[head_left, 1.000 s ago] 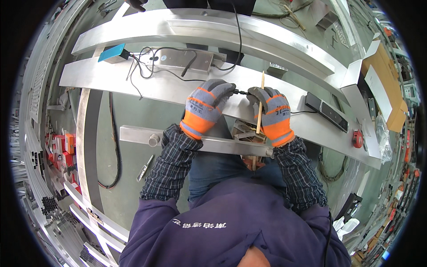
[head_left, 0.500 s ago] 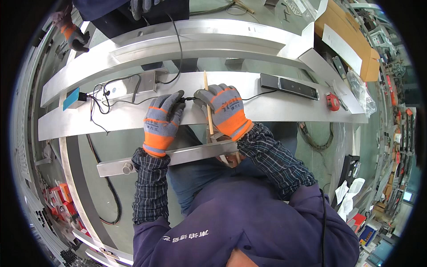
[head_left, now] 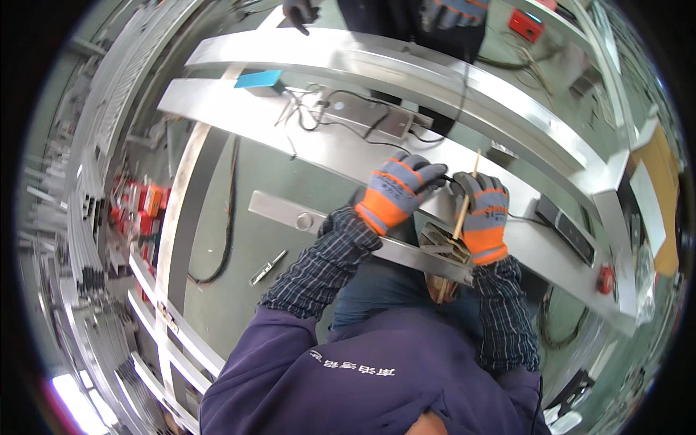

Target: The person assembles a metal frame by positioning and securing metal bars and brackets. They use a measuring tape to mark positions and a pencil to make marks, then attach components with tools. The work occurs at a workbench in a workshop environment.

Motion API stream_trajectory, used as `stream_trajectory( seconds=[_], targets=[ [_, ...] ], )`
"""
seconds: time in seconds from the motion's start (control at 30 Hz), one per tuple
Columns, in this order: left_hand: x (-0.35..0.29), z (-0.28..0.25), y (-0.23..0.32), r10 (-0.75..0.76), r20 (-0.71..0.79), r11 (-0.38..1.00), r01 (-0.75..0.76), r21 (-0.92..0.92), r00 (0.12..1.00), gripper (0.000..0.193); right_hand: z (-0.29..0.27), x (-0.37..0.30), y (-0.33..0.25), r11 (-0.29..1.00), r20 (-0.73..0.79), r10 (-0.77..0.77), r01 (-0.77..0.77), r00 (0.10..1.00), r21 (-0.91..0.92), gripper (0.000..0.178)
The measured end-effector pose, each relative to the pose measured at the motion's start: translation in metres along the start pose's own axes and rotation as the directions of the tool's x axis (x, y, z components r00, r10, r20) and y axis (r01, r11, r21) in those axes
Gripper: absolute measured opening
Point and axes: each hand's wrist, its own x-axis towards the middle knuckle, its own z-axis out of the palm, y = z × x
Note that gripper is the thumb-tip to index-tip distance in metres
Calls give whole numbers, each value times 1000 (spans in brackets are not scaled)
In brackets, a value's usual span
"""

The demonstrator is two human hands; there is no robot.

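Both my hands wear grey gloves with orange bands and are close together above a long silver metal beam [head_left: 333, 156]. My left hand [head_left: 399, 190] pinches a thin black cable [head_left: 447, 178]. My right hand [head_left: 484, 214] is closed on the cable's other side, with a thin wooden stick [head_left: 464, 210] running under its fingers. From that side a cable leads to a narrow black panel device [head_left: 565, 228] on the beam. Another lead runs left to a silver box [head_left: 370, 116] with tangled wires. Fingertips hide the cable's joint.
A blue-topped box [head_left: 259, 83] sits at the beam's left and a red tape measure [head_left: 606, 279] at its right. A flat metal bar [head_left: 283, 211] crosses near my lap. Across the frame, a co-worker's gloved hand [head_left: 455, 11] shows. A cardboard box [head_left: 658, 196] stands far right.
The view has turned and shifted left, so the beam now slopes down to the right and my hands appear right of centre. Both hands still hold the cable close together.
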Motion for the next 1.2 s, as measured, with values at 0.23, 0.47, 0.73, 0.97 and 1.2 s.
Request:
stream_trajectory(
  seconds=[0.23, 0.47, 0.73, 0.97, 1.2],
  targets=[
    [-1, 0, 1, -52, 96, 996, 45, 74, 994, 38, 5, -1, 1, 999, -25, -32, 31, 999, -36, 34],
    [-1, 1, 1, -40, 79, 998, 36, 57, 996, 37, 4, 0, 2, 997, -37, -63, 62, 997, -39, 36],
    [-2, 0, 3, -65, 107, 997, 59, 56, 992, 34, 2, -2, 2, 996, -10, -88, 88, 996, -32, 57],
    [-2, 0, 1, -37, 121, 999, 33, 37, 992, 34, 4, -3, 5, 995, -2, -100, 100, 995, -29, 60],
    [-2, 1, 2, -10, 88, 999, 7, 38, 996, 35, 2, -3, 3, 997, 18, -77, 77, 997, -6, 52]
  ],
)
